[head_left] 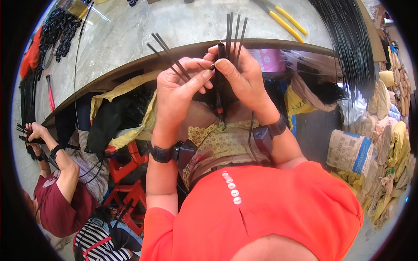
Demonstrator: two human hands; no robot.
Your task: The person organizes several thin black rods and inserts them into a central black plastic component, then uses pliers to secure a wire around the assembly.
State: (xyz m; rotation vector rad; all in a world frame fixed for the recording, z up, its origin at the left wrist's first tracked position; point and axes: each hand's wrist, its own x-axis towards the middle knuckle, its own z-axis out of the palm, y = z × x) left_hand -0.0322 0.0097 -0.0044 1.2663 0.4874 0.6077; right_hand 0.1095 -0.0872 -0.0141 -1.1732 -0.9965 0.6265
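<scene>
Left hand (pixel 178 85) grips several thin black rods (pixel 167 54); right hand (pixel 241 78) clasps a black tube (pixel 222 50) with upright rods, above the curved worktop (pixel 130 39).

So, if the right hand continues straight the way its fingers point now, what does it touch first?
The right hand points left toward the left hand, whose fingertips are almost touching it. It would likely meet those fingers and the thin black sticks they hold first, though depth is hard to judge.

Both arms reach up. The left hand (pixel 178 85) and right hand (pixel 241 76) pinch with fingertips, close together.
</scene>
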